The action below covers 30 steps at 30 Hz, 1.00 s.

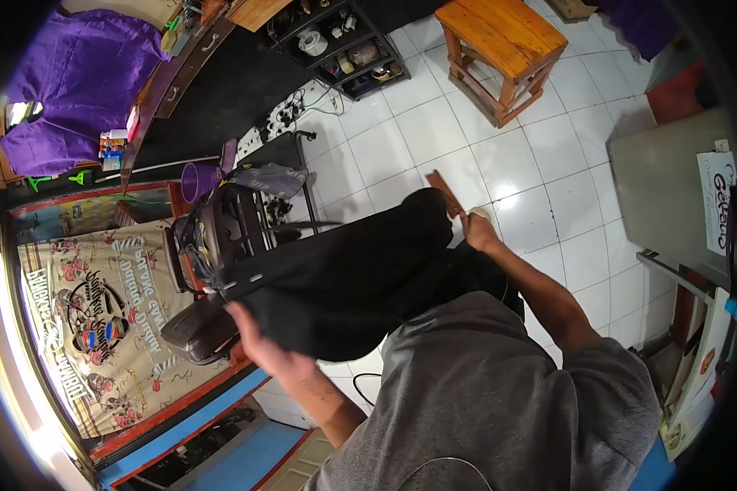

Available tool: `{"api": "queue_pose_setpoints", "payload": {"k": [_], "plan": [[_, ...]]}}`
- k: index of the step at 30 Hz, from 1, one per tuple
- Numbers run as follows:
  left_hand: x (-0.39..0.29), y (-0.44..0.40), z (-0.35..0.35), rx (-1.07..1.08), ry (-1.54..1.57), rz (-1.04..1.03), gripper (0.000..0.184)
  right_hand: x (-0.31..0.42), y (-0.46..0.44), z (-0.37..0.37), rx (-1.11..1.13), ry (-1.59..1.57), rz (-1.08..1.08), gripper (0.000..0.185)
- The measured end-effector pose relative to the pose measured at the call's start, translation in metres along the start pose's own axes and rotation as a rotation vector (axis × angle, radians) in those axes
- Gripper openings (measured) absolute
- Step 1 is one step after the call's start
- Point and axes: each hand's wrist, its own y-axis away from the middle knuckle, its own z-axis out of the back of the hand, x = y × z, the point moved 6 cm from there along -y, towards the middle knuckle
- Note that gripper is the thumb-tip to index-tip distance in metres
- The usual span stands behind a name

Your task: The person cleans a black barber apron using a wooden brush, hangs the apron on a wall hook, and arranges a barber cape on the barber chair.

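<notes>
A black barber's cape [327,278] is stretched out in front of my body, with small light marks near its left end. My left hand [258,340] grips the cape's near left edge, its fingertips partly hidden by the cloth. At the cape's far right end, my right hand [481,231] is closed round the handle of a brown, wooden-looking brush [444,193]. The brush points up and away from me, close beside the cloth. Its bristles are hard to make out.
A barber chair [196,327] stands to the left, with a purple basket [199,182] behind it. Farther off are a wooden stool [504,37] and a black shelf [348,49]. Dark hair clippings [278,211] lie on white floor tiles. A grey cabinet [663,188] is at right.
</notes>
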Motion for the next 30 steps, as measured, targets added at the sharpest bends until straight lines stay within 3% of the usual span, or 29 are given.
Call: {"api": "queue_pose_setpoints", "payload": {"k": [1, 2, 4, 7, 8, 9, 11, 12, 13, 14, 15, 16, 17, 18, 19, 20, 22, 23, 25, 26, 28, 30], "plan": [[0.023, -0.001, 0.005, -0.183, -0.15, 0.115, 0.033, 0.03, 0.007, 0.014, -0.055, -0.067, 0.062, 0.053], [0.052, -0.007, 0.011, -0.034, -0.08, 0.316, 0.035, 0.066, 0.02, 0.03, -0.058, -0.138, 0.071, 0.052], [0.103, -0.009, 0.03, 0.014, 0.149, 0.625, 0.042, 0.152, 0.059, 0.068, -0.145, -0.381, 0.346, 0.042], [0.121, 0.003, 0.009, 0.157, 0.292, 0.668, 0.045, 0.241, 0.122, 0.108, 0.047, -0.612, 0.658, 0.023], [0.117, 0.001, 0.008, 0.265, 0.291, 0.584, 0.046, 0.254, 0.134, 0.109, 0.183, -0.615, 0.723, 0.019], [0.112, -0.002, 0.003, 0.375, 0.285, 0.496, 0.046, 0.256, 0.14, 0.108, 0.168, -0.543, 0.845, 0.02], [0.092, 0.007, -0.023, 0.263, 0.192, 0.435, 0.046, 0.244, 0.137, 0.094, 0.14, -0.479, 0.966, 0.021], [0.081, 0.011, -0.033, 0.143, 0.109, 0.37, 0.045, 0.22, 0.123, 0.085, 0.038, -0.394, 0.881, 0.018], [0.07, 0.018, -0.042, 0.273, 0.145, 0.381, 0.047, 0.193, 0.109, 0.078, -0.061, -0.307, 0.793, 0.015], [0.057, 0.02, -0.045, 0.26, 0.131, 0.294, 0.047, 0.165, 0.09, 0.072, -0.035, -0.223, 0.742, 0.015], [0.044, 0.025, -0.052, 0.367, 0.245, 0.329, 0.048, 0.128, 0.068, 0.055, -0.019, 0.032, 0.561, 0.02], [0.03, 0.027, -0.056, 0.475, 0.362, 0.36, 0.049, 0.072, 0.041, 0.033, 0.134, 0.188, 0.263, 0.031], [0.017, 0.018, -0.036, 0.415, 0.282, 0.195, 0.05, 0.02, 0.026, 0.017, 0.04, 0.171, 0.292, 0.044], [0.007, 0.01, -0.02, 0.354, 0.203, 0.033, 0.05, -0.043, 0.007, -0.004, 0.04, 0.134, 0.118, 0.048], [0.005, 0.007, -0.019, 0.355, 0.206, 0.033, 0.05, -0.084, -0.002, -0.017, 0.043, 0.093, -0.059, 0.052], [0.003, 0.004, -0.02, 0.371, 0.197, 0.054, 0.05, -0.083, 0.001, -0.016, 0.046, 0.091, -0.064, 0.052], [0.002, 0.002, -0.023, 0.399, 0.178, 0.095, 0.05, -0.103, 0.011, 0.001, -0.143, -0.057, -0.358, 0.056], [0.016, 0.005, -0.036, 0.397, 0.249, 0.236, 0.051, -0.069, 0.024, 0.022, -0.191, -0.079, -0.267, 0.046], [0.041, 0.001, -0.03, 0.202, 0.117, 0.248, 0.048, -0.01, 0.031, 0.039, -0.285, -0.17, 0.084, 0.041], [0.054, 0.001, -0.023, 0.08, 0.004, 0.25, 0.047, 0.046, 0.054, 0.06, -0.152, -0.336, 0.09, 0.041], [0.083, 0.006, -0.035, 0.169, 0.092, 0.389, 0.048, 0.151, 0.099, 0.096, 0.056, -0.607, 0.168, 0.036], [0.09, 0.006, -0.036, 0.196, 0.105, 0.408, 0.048, 0.216, 0.132, 0.103, -0.025, -0.576, 0.738, 0.024]]}}
